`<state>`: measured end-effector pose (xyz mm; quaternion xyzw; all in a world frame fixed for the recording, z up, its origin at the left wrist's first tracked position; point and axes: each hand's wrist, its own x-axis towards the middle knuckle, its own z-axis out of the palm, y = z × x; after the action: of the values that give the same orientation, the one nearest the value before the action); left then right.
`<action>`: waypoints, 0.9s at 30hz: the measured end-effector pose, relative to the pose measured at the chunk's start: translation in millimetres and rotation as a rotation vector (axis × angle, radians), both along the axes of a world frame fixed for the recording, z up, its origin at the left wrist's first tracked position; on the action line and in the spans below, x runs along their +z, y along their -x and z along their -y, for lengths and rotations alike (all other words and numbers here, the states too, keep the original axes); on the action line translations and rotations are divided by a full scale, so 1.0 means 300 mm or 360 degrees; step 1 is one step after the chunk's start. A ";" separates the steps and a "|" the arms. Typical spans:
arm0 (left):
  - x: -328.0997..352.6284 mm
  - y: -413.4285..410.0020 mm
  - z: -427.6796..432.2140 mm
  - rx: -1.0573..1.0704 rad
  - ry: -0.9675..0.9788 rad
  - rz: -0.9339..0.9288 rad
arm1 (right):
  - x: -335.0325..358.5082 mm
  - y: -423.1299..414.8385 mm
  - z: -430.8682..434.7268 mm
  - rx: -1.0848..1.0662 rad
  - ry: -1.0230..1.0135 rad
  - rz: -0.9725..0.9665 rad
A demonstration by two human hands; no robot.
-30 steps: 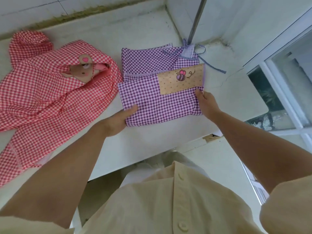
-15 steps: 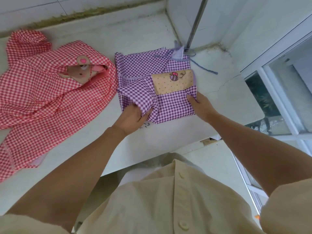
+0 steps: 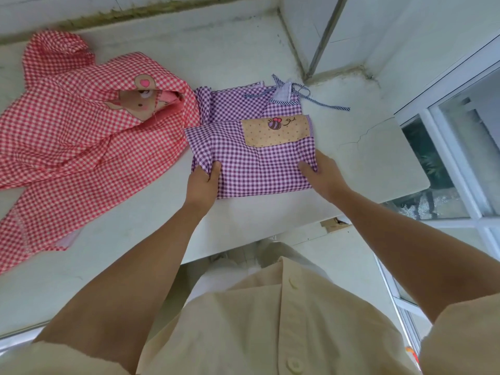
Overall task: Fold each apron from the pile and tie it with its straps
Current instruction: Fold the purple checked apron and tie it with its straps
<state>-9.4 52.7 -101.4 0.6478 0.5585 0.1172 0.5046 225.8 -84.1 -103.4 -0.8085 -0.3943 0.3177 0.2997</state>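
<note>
A purple checked apron [image 3: 251,161] with a tan bee pocket lies partly folded on the white counter [image 3: 135,239]. My left hand [image 3: 203,181] pinches a bunched fold at its near left edge. At the near right edge, my right hand [image 3: 322,174] grips the cloth with the thumb on top. Striped straps [image 3: 322,100] trail from the apron's far right corner. A red checked apron [image 3: 75,136] with a bear patch lies crumpled to the left.
A metal pole [image 3: 324,36] rises at the wall corner behind the purple apron. The counter's right end stops short of a window frame [image 3: 446,147]. The counter's near edge runs just below my hands.
My left hand went from lying at the apron's near left corner to pinching up a fold there. My right hand shifted from the right side edge to the near right corner.
</note>
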 end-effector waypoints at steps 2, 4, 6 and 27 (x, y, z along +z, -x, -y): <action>0.008 -0.034 0.023 -0.0038 0.0047 0.0026 | 0.002 -0.024 0.020 -0.0006 0.0007 0.0228; 0.011 -0.076 0.057 -0.0130 0.0140 0.0064 | 0.000 -0.061 0.051 -0.0057 0.0062 0.0414; 0.022 -0.119 0.094 -0.0172 0.0281 0.0135 | 0.000 -0.095 0.095 -0.0096 0.0124 0.0510; 0.018 -0.218 0.420 0.0321 -0.0143 -0.0092 | 0.036 -0.309 0.158 0.0365 -0.0241 0.0008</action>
<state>56.0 -73.2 -96.2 0.6134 0.6294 0.1735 0.4444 318.6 -131.4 -92.5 -0.7341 -0.5077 0.3172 0.3206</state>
